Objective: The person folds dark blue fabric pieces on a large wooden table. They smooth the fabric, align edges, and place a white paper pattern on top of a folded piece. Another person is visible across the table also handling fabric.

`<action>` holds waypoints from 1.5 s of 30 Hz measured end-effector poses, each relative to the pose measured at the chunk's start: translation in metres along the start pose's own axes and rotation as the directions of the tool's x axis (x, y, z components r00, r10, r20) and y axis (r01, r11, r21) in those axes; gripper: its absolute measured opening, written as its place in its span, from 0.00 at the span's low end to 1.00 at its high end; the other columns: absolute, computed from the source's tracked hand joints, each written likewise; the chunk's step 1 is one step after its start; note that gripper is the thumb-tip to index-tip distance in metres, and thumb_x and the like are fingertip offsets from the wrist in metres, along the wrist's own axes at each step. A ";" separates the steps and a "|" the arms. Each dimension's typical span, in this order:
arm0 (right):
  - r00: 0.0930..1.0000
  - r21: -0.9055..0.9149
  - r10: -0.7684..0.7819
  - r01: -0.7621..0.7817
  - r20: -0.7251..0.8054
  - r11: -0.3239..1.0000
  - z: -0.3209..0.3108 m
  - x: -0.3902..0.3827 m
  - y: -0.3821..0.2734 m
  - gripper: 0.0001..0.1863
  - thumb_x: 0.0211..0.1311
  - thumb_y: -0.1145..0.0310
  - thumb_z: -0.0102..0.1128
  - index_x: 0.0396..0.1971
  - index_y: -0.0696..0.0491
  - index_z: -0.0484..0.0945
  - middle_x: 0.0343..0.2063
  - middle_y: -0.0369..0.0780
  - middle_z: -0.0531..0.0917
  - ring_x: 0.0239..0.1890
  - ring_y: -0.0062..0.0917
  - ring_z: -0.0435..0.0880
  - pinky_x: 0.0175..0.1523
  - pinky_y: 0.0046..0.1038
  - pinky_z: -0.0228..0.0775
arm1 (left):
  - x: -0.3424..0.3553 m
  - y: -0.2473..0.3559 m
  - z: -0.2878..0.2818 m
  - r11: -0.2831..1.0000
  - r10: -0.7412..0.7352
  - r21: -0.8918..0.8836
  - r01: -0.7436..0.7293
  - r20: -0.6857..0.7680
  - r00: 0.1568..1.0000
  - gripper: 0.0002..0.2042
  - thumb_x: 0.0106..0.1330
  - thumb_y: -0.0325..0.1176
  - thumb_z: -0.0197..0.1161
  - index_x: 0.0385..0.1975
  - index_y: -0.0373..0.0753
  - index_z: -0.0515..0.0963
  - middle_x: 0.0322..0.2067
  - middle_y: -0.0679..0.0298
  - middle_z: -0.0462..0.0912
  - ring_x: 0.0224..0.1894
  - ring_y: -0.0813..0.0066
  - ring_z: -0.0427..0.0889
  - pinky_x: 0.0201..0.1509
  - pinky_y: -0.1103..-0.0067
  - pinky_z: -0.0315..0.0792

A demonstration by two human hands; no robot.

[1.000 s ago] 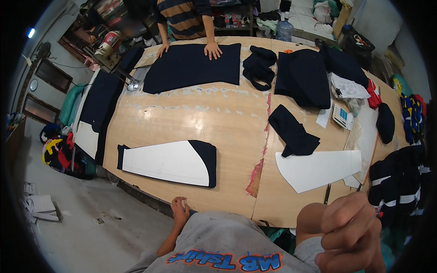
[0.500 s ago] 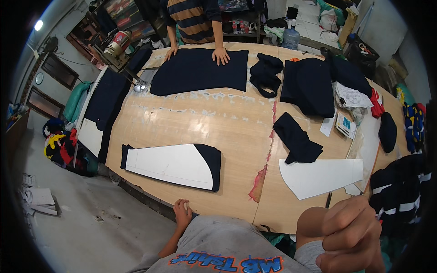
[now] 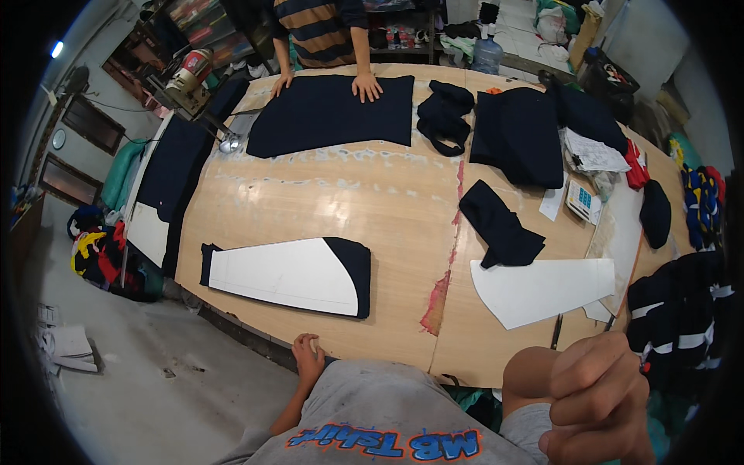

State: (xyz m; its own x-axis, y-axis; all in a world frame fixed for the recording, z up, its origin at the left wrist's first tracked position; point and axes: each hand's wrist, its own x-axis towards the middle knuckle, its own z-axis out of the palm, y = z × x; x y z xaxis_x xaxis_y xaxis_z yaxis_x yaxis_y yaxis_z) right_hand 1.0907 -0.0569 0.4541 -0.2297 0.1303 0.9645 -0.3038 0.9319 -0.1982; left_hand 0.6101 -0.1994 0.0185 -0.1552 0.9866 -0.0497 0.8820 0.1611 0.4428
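Observation:
My left hand (image 3: 308, 354) rests at the near table edge, its fingers loosely bent over the wood and nothing held. Just beyond it lies a white tapered pattern piece (image 3: 287, 273) on top of stacked dark navy fabric (image 3: 350, 263). Close to the camera at lower right, my right hand (image 3: 595, 399) is raised in a fist; whatever its curled fingers may hold is hidden. Past that fist, a second white pattern piece (image 3: 542, 291) lies flat, its upper edge meeting a folded dark fabric piece (image 3: 500, 225). A thin black tool (image 3: 557, 332) sits beside the pattern.
Across the wooden table (image 3: 325, 209), a co-worker's hands (image 3: 366, 87) press on a large dark fabric panel (image 3: 333, 116). A cutting machine (image 3: 190, 81) stands at the far left. Dark fabric stacks (image 3: 519, 136), papers (image 3: 595, 153) and a calculator (image 3: 581, 201) occupy the right side.
The whole scene sits slightly higher and further left in the picture, as the view has tilted a little. Both my hands keep nearly the same pose.

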 end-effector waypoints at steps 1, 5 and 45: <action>1.000 -0.006 0.018 -0.018 -0.002 1.000 0.000 -0.002 -0.003 0.58 0.61 0.85 0.55 0.78 0.04 0.55 0.33 0.32 0.77 0.25 0.22 0.65 0.27 0.26 0.75 | -0.002 -0.003 0.000 1.000 0.007 0.010 -0.007 0.003 1.000 0.18 0.66 0.25 0.63 0.56 0.40 0.77 0.59 0.48 0.71 0.64 0.44 0.67 0.70 0.56 0.64; 0.992 0.024 0.105 -0.107 0.064 0.994 -0.010 -0.004 -0.015 0.57 0.62 0.85 0.53 0.78 0.06 0.55 0.34 0.33 0.77 0.26 0.24 0.67 0.29 0.32 0.77 | 0.003 -0.007 0.004 0.999 0.037 0.001 -0.037 -0.011 0.999 0.18 0.65 0.25 0.63 0.56 0.40 0.78 0.59 0.47 0.71 0.65 0.44 0.68 0.69 0.55 0.64; 0.306 -0.726 0.833 -0.671 -0.460 -0.154 -0.109 -0.328 0.432 0.56 0.59 0.51 0.79 0.83 0.31 0.52 0.82 0.58 0.47 0.80 0.67 0.49 0.77 0.71 0.47 | 0.325 0.309 0.155 0.950 0.311 -0.006 -0.312 -0.061 0.948 0.26 0.81 0.42 0.55 0.75 0.42 0.68 0.77 0.51 0.63 0.82 0.51 0.54 0.85 0.54 0.47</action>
State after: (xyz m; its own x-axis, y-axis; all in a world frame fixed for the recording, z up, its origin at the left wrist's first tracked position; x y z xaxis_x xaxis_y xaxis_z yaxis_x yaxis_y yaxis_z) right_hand 1.1358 0.3398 0.0710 0.1019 0.9723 0.2104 0.8717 0.0146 -0.4898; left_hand 0.9009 0.1747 0.0004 0.1002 0.9843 0.1455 0.8838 -0.1552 0.4413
